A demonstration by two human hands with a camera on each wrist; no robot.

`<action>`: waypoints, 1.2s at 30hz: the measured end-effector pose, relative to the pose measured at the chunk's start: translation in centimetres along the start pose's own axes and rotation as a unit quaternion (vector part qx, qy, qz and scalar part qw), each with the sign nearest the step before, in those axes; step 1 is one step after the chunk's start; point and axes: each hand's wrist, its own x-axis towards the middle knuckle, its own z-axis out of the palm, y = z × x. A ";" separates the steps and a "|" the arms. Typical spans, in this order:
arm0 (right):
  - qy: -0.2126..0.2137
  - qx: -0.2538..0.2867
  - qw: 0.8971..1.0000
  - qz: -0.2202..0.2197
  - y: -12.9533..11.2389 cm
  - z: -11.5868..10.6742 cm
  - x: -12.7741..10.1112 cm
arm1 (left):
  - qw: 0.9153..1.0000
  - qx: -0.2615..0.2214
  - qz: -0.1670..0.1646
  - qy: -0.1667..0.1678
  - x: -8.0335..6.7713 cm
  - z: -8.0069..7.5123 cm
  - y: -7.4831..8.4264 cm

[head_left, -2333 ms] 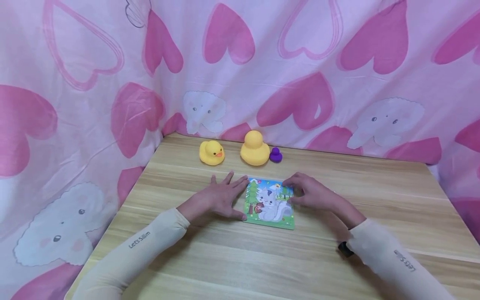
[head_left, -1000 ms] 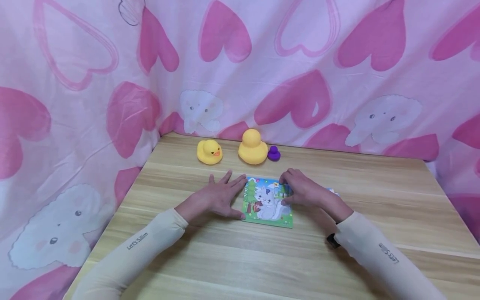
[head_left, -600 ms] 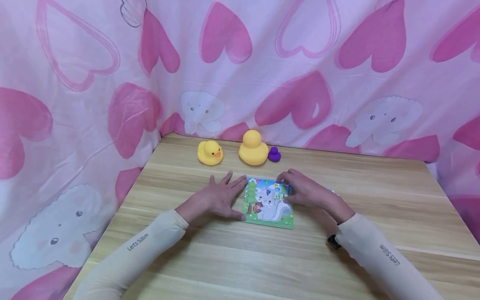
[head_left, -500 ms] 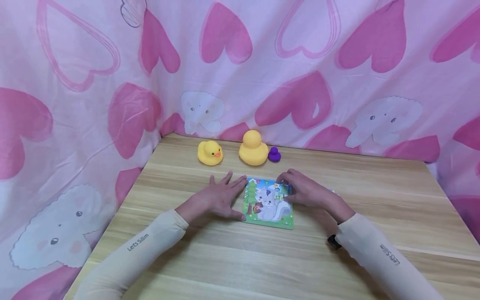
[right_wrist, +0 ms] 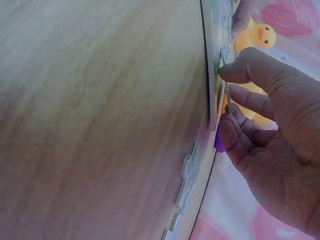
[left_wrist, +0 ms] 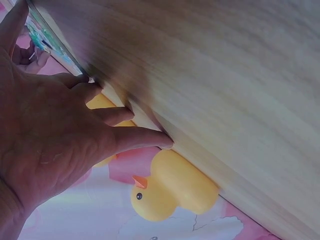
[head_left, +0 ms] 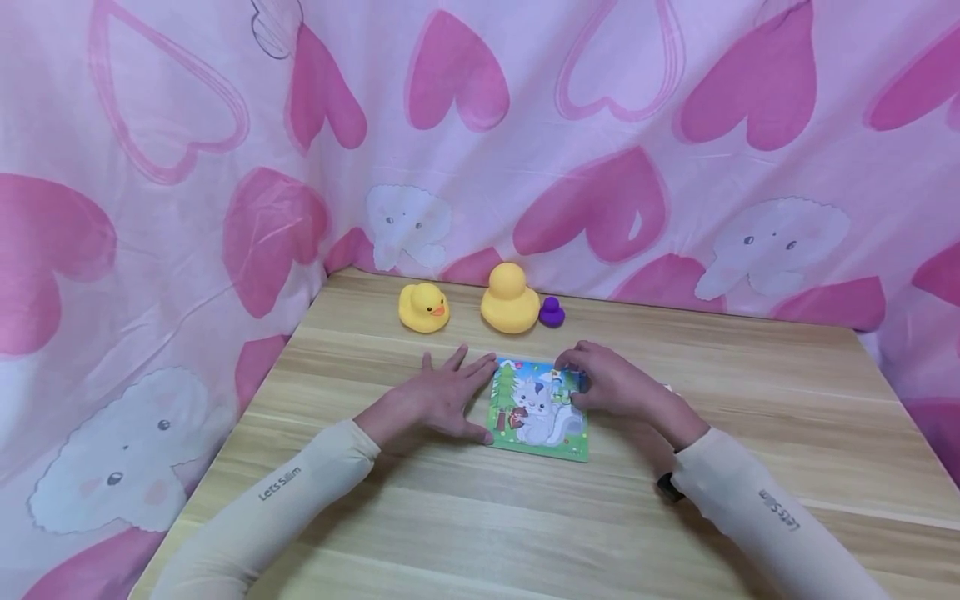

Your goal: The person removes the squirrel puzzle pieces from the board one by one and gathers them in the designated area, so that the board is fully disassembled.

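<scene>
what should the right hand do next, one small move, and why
Probably press the piece down into the upper right of the squirrel puzzle: the right hand pinches it there, while the left hand touches the puzzle's left edge.

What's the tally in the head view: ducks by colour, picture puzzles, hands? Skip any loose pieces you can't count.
Yellow ducks: 2 (smaller duck, larger duck)
Purple ducks: 1 (purple duck)
Picture puzzles: 1 (squirrel puzzle)
Hands: 2 (left hand, right hand)
Total: 6
Loose pieces not counted, partly hidden.
</scene>
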 end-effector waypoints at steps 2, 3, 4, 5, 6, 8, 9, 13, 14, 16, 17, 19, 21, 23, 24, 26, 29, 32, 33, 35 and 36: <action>0.016 -0.005 1.000 -0.009 0.1 0.0 -0.2 | 1.000 -0.001 0.001 0.000 0.0 0.0 0.0; 0.026 -0.009 1.000 -0.014 0.3 -0.1 -0.3 | 1.000 -0.001 0.001 0.000 0.0 0.0 0.0; 0.036 -0.010 0.999 -0.017 0.4 -0.1 -0.5 | 1.000 0.000 0.000 0.000 0.0 0.0 0.0; 0.046 -0.011 0.999 -0.018 0.5 -0.2 -0.8 | 1.000 -0.001 0.000 0.000 0.0 0.0 0.0; 0.054 -0.011 0.998 -0.018 0.7 -0.3 -1.0 | 1.000 -0.001 0.000 0.001 0.0 0.0 -0.1; 0.067 -0.005 0.998 -0.016 1.1 -0.6 -1.7 | 1.000 -0.002 0.001 0.003 0.0 0.0 -0.1; 0.071 -0.002 0.997 -0.012 1.4 -0.7 -2.1 | 1.000 -0.003 0.001 0.003 -0.1 0.0 -0.1; 0.085 0.011 0.996 0.005 3.1 -1.5 -3.8 | 1.000 -0.004 0.003 0.006 -0.2 0.0 -0.1; 0.090 0.015 0.996 0.010 3.6 -1.7 -4.3 | 1.000 -0.004 0.003 0.006 -0.2 0.0 -0.1; 0.102 0.020 0.994 0.017 4.7 -2.2 -5.4 | 1.000 -0.005 0.003 0.006 -0.3 0.0 -0.1; 0.107 0.023 0.994 0.022 5.3 -2.5 -6.0 | 1.000 -0.005 0.003 0.006 -0.3 0.0 -0.1; 0.122 0.028 0.992 0.026 6.4 -3.2 -7.2 | 1.000 -0.005 0.003 0.007 -0.3 0.0 -0.1; 0.133 0.024 0.990 0.032 7.5 -3.9 -8.4 | 1.000 -0.003 0.003 0.008 -0.2 0.1 -0.1; 0.139 0.016 0.989 0.044 8.5 -4.4 -9.5 | 1.000 -0.002 0.003 0.009 -0.2 0.2 -0.1; 0.142 0.012 0.989 0.047 9.0 -4.5 -10.0 | 1.000 -0.002 0.003 0.010 -0.2 0.2 -0.1; 0.139 0.001 0.989 0.056 10.0 -4.7 -10.8 | 1.000 -0.003 0.004 0.010 -0.2 0.2 -0.2; 0.126 -0.004 0.990 0.068 11.1 -4.7 -11.7 | 1.000 -0.004 0.002 0.009 -0.2 0.2 -0.2; 0.102 -0.005 0.992 0.078 12.0 -4.5 -12.4 | 1.000 -0.003 0.002 0.007 -0.2 0.1 -0.1; 0.095 -0.005 0.992 0.082 12.2 -4.5 -12.5 | 1.000 -0.003 0.002 0.008 -0.2 0.1 -0.1; 0.083 -0.005 0.992 0.090 12.5 -4.3 -12.8 | 1.000 -0.002 0.004 0.009 -0.1 0.1 0.0; 0.078 -0.003 0.993 0.089 12.6 -4.3 -12.9 | 1.000 -0.001 0.005 0.009 -0.1 0.1 0.0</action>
